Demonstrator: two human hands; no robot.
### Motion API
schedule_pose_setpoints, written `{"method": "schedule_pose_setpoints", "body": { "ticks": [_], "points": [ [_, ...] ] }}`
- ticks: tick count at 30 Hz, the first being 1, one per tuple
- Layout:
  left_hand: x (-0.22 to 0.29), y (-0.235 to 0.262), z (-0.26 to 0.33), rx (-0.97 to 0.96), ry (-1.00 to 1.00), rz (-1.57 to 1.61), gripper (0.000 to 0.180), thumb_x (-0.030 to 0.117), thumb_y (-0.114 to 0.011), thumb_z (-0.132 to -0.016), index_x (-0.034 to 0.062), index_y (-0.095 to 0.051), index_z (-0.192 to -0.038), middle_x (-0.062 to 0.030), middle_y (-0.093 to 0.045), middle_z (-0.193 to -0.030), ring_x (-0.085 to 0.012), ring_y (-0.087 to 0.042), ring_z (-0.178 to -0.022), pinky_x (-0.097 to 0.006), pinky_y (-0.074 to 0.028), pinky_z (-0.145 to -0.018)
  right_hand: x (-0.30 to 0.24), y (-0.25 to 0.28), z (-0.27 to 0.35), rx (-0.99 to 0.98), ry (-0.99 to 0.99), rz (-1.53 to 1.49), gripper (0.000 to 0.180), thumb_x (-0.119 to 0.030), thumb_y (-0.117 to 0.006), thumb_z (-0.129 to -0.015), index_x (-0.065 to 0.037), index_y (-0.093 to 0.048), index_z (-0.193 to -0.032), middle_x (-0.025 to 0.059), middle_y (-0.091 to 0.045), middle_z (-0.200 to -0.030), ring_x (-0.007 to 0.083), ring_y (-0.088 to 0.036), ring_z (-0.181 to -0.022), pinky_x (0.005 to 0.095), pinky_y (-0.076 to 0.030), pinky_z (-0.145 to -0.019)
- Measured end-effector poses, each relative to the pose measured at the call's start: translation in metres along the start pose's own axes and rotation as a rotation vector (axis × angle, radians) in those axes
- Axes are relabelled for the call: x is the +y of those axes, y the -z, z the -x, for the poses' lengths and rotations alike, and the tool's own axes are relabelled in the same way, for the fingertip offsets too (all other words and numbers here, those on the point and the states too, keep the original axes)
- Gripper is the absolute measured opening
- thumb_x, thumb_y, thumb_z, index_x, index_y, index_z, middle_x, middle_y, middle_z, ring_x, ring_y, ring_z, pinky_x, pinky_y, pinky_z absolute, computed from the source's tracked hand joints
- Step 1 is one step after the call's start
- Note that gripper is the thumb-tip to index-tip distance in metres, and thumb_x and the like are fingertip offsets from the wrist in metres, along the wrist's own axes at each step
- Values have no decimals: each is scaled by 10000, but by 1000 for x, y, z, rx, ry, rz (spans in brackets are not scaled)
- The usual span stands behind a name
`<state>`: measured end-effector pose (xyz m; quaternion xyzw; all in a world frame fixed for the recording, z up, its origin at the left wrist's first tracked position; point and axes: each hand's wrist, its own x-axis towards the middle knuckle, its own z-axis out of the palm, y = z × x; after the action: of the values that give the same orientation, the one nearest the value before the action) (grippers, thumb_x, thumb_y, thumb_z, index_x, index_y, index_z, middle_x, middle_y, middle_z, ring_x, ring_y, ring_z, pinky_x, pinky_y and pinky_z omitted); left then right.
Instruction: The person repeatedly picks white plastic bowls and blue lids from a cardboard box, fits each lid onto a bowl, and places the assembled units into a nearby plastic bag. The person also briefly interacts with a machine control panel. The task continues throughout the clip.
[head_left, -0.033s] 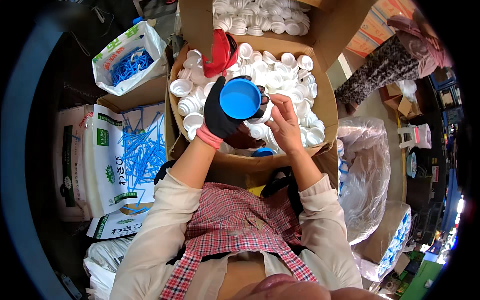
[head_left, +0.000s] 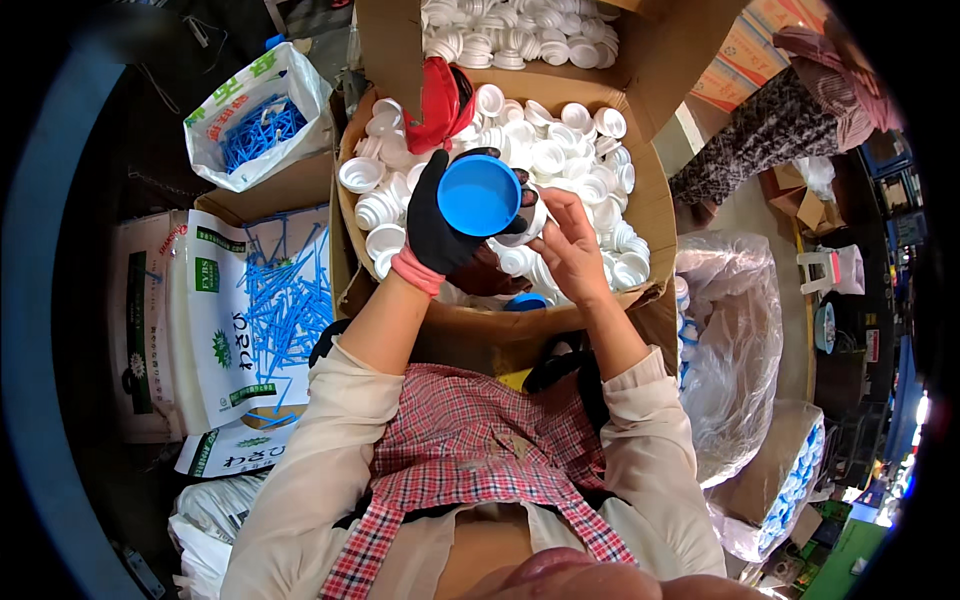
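My left hand (head_left: 440, 215), in a black glove with a pink cuff, is wrapped round a round blue plastic cap (head_left: 478, 196), its shallow hollow facing up. Just right of it, my bare right hand (head_left: 572, 248) has its fingers bent against a white plastic piece (head_left: 527, 226). The gloved fingertips partly cover that white piece, which looks like a cap. Both hands are over a cardboard box (head_left: 655, 180) filled with loose white plastic caps (head_left: 548, 157). Another blue piece (head_left: 526, 302) lies at the box's near edge, below my hands.
A red bag (head_left: 440, 105) is at the box's far left. More white caps (head_left: 510, 40) fill a box beyond. Blue plastic sticks (head_left: 290, 300) lie on the left, others in a white bag (head_left: 312, 90). A clear plastic bag (head_left: 735, 340) stands right; a person (head_left: 755, 130) is beyond it.
The white piece between my hands shows more now, and my right fingers have shifted slightly against it. The blue cap has moved a touch left and stays in my left hand.
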<state>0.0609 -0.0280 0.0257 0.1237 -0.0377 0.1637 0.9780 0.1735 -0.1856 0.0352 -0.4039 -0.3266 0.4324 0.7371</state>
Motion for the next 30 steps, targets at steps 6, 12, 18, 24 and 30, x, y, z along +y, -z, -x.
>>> {"method": "schedule_pose_setpoints", "body": {
  "ticks": [6,12,18,24,30],
  "points": [
    [0,-2,-6,-95,92,-89,611,537,-321,-962,18,-441,-1261,-321,-485,-1247,-530,-493,-1129,-612,-494,-826,-15,19,12,106,170,300,544,24,-728,-736,-66,-514,-1227,68,-474,-1296,212,-432,-1248,377,-421,-987],
    [-1,3,-11,-86,145,-105,660,562,-339,-947,8,-433,-1293,-318,-468,-1275,-524,-463,-1172,-631,-479,-831,-32,43,22,117,24,147,625,28,-736,-717,-76,-474,-1275,58,-489,-1266,204,-466,-1177,371,-437,-970],
    [6,8,-7,104,39,-660,647,434,-563,-895,-18,-389,-1325,-247,-495,-1283,-386,-511,-1172,-515,-465,-938,-49,23,34,-265,424,1463,534,18,-720,-654,-102,-619,-1164,123,-482,-1302,314,-497,-1162,395,-448,-946],
    [-11,26,-3,-24,-231,-1182,847,222,-780,-722,-11,-306,-1384,-154,-529,-1256,-238,-548,-1127,-370,-457,-961,-27,22,24,-446,502,1653,587,50,-686,-587,-57,-589,-1156,101,-458,-1352,322,-483,-1166,397,-449,-948],
    [-48,4,-15,21,-174,-376,682,468,-556,-894,197,-265,-1449,-89,-350,-1404,-314,-392,-1273,-504,-400,-1010,-34,1,28,-284,367,1198,560,15,-706,-632,-78,-591,-1172,116,-490,-1277,319,-477,-1160,397,-420,-968]
  ]
}}
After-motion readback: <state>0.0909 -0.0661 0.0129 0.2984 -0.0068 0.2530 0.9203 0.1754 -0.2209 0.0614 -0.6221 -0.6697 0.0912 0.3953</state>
